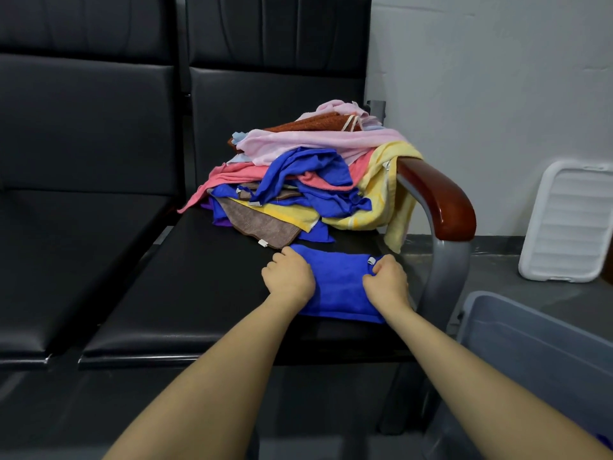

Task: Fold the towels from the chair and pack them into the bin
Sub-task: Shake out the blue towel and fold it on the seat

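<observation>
Two black padded seats stand side by side against the wall; the right-hand chair (205,293) carries everything. It has one glossy reddish-brown armrest (441,197) on a grey metal post at its right edge.

At the far end of that seat sits one loose heap of towels (308,174), unfolded and tangled. I can pick out at least two pink ones on top, a rust-brown one tucked between them, a coral one spilling off to the left, a yellow one draped over the armrest, another yellow one lower down, a taupe one at the near edge and a few blue ones knotted through the middle; a sliver of purple shows underneath. An exact count of the heap I cannot give.

On the floor to the right, near the chair's front corner, stands one grey translucent bin (530,346); I cannot see if anything lies in it. Farther off, one white ribbed lid (570,224) leans upright against the wall.

One blue towel (341,287) lies flat on the near part of the seat, just in front of the heap, already doubled over into a rectangle with a small white tag at its far right corner.

Two bare hands are on it. The left hand (288,277) has its fingers curled down round the towel's left edge. The right hand (386,280) pinches the right edge, fingers bent, beside the tag.
</observation>
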`<move>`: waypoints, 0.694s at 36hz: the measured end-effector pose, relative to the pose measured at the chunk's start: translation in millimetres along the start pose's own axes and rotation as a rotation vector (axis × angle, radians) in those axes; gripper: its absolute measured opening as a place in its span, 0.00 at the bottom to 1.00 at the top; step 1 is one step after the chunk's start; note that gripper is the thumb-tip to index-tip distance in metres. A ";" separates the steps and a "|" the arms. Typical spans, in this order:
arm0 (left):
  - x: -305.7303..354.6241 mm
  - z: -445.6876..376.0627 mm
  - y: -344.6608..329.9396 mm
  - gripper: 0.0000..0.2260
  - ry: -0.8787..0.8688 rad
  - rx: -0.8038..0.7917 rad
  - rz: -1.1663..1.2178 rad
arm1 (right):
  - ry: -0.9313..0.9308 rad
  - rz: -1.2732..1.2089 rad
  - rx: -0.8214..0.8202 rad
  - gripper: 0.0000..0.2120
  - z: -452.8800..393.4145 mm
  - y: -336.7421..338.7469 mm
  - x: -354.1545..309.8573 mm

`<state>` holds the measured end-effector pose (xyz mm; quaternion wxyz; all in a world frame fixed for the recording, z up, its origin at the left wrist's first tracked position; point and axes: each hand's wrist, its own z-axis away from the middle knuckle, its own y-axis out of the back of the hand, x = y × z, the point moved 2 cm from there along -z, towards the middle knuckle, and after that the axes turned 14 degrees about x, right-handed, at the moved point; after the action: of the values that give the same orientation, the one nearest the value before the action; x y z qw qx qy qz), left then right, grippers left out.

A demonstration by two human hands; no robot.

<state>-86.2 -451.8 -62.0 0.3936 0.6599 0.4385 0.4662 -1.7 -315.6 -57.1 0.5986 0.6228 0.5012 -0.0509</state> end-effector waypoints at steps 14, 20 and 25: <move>-6.4 1.1 1.1 0.15 -0.025 -0.023 -0.001 | 0.083 0.515 0.018 0.34 -2.3 -10.5 8.9; -6.2 4.6 16.1 0.15 -0.055 0.038 0.061 | 0.183 0.475 -0.052 0.21 6.1 -16.0 -5.8; -9.6 5.6 32.7 0.16 -0.115 0.155 -0.022 | 0.258 0.188 0.049 0.14 14.4 -4.5 -16.5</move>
<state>-75.6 -471.5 -35.6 0.3710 0.7093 0.4572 0.3876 -5.2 -337.4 -53.3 0.5159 0.6829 0.5119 0.0735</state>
